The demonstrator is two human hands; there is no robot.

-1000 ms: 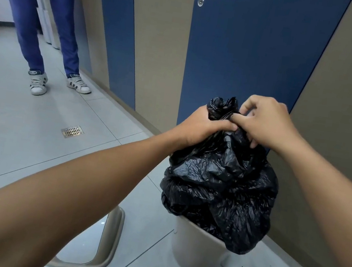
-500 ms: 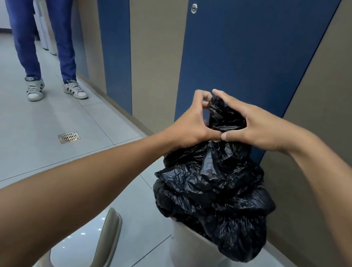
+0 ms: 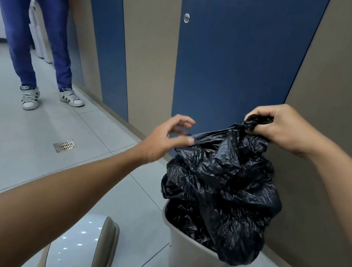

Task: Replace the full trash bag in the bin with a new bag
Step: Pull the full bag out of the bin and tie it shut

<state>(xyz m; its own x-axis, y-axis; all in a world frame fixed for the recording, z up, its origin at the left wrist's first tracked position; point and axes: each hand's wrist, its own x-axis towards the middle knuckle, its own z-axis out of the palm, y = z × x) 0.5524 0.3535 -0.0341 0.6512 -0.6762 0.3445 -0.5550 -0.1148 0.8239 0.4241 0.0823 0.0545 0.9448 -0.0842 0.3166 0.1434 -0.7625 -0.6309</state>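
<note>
A full black trash bag (image 3: pixel 224 186) bulges out of a small grey bin (image 3: pixel 190 263) on the floor by the wall. My right hand (image 3: pixel 278 128) is shut on the bag's knotted neck at its top right. Just left of the bag, my left hand (image 3: pixel 167 139) hovers with its fingers spread; its fingertips are at the bag's upper left edge and hold nothing. The bag's lower part hangs over the bin's right rim and hides it.
The bin's grey lid (image 3: pixel 89 250) lies on the tiled floor to the left of the bin. A person in blue trousers and white trainers (image 3: pixel 29 97) stands at the far left. A floor drain (image 3: pixel 64 145) lies between us. Blue and beige cabinet panels (image 3: pixel 238 62) run behind the bin.
Both hands were pinched together on the bag's neck. Now my left hand has let go and drawn back to the left, while my right hand has pulled the neck to the right.
</note>
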